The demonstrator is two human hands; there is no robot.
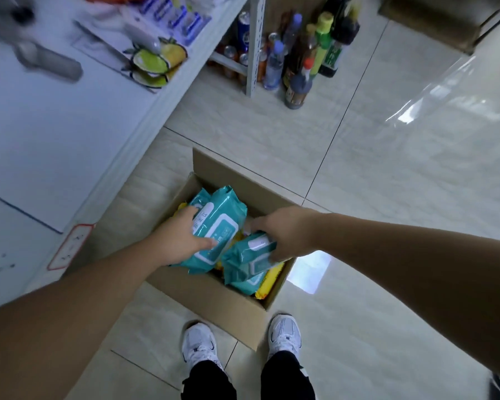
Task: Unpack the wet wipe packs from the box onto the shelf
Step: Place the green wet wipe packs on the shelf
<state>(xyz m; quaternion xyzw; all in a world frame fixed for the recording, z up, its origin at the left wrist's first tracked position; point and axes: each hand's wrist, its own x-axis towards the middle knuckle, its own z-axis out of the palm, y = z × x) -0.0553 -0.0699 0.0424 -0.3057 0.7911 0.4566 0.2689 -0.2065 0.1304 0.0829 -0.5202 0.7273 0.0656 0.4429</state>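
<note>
While hands (182,241) grip teal packs (218,223), long axes slant up-right.

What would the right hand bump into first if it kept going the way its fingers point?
Probably the teal pack held by the left hand, just beyond the right hand; depth is unclear.

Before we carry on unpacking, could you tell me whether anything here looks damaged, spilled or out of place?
Nothing stands out. The cardboard box sits open and intact on the floor, each hand (left hand, right hand) grips a sealed teal wipe pack, and no spill shows.
</note>
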